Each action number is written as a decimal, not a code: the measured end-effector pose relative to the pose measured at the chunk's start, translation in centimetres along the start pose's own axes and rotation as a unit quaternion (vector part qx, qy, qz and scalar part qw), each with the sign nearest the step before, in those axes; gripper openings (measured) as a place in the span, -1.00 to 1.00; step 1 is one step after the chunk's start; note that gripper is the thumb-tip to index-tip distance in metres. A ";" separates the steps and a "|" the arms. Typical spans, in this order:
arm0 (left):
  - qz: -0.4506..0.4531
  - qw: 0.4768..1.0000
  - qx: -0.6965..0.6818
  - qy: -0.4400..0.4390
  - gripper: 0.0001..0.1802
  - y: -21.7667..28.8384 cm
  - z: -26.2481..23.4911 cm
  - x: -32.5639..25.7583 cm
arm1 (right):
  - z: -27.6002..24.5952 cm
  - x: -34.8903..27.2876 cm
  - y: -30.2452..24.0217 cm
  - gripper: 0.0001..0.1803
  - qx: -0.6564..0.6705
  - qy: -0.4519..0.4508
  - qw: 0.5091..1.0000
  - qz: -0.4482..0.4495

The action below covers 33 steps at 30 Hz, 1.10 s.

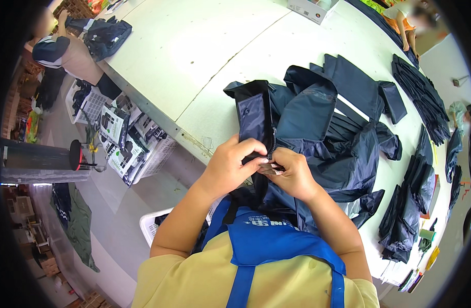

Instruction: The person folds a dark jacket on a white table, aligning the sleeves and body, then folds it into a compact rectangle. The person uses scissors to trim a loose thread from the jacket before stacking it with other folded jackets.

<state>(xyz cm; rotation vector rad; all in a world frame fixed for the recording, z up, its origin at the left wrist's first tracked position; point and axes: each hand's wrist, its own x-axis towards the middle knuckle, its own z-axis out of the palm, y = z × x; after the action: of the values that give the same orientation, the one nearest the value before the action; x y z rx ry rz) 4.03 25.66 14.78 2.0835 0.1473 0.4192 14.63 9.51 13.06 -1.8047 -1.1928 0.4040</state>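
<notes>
A dark navy rain jacket (303,117) with a pale stripe lies bunched on the table before me and hangs over the near edge toward my apron. My left hand (226,165) is closed, pinching the edge of its front flap beside a zipper (273,139). Close against it, my right hand (295,173) is also closed, gripping the same edge just below the zipper. Between the fingers shows a small brownish, shiny piece (270,168), too small to name. The flap's inner side faces up, and the fingertips are partly hidden.
The white table (194,56) bears dark garment stacks (420,97) on the right and a white box (313,10) at the far edge. White baskets (156,156) of packaged goods stand left below. One person (73,56) is at far left, another (402,25) at far right.
</notes>
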 end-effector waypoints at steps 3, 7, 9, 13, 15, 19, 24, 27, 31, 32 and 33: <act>0.021 1.000 -0.001 0.021 -0.81 0.3 0.3 0.2 | -0.2 0.0 -0.3 -0.76 0.004 -0.008 1.000 0.000; 0.036 0.997 0.063 -0.028 -0.84 0.1 -0.3 -0.1 | -0.3 -0.2 -0.3 -0.79 -0.016 -0.011 1.000 -0.010; 0.035 0.997 0.062 -0.034 -0.87 0.4 -0.4 -0.1 | -0.5 -0.2 -0.4 -0.82 -0.013 -0.013 1.000 -0.013; 0.131 0.964 0.172 0.153 -0.87 1.3 -1.2 0.6 | -0.7 -0.4 0.0 -0.87 -0.002 -0.047 0.999 -0.022; 0.195 0.919 0.240 0.244 -0.87 2.2 -1.4 1.2 | -1.2 -0.4 -0.7 -0.89 -0.012 -0.052 0.998 -0.023; 0.262 0.894 0.329 0.151 -0.84 3.3 -1.8 1.6 | -3.9 -0.2 -2.1 -0.78 0.085 -0.108 0.990 0.014; 0.276 0.918 0.263 0.106 -0.86 3.0 -0.7 2.2 | -8.1 0.3 -3.0 -0.79 0.074 -0.078 0.992 0.061; 0.260 0.933 0.227 0.101 -0.85 3.0 0.5 2.2 | -8.5 0.4 -3.0 -0.77 0.127 -0.066 0.988 0.061; 0.265 0.938 0.198 0.106 -0.86 3.0 1.4 2.6 | -7.8 0.3 -2.0 -0.71 0.254 -0.088 0.962 0.048; 0.267 0.937 0.198 0.109 -0.86 3.1 1.5 2.6 | -7.7 0.4 -2.1 -0.71 0.250 -0.091 0.962 0.057; 0.269 0.936 0.196 0.111 -0.85 3.1 1.7 2.6 | -7.6 0.5 -2.1 -0.71 0.238 -0.093 0.965 0.056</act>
<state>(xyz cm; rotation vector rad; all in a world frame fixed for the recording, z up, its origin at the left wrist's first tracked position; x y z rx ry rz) 6.89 23.37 17.28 2.4538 -0.2369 1.0304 18.82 6.36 18.92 -1.4373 -1.0117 0.8644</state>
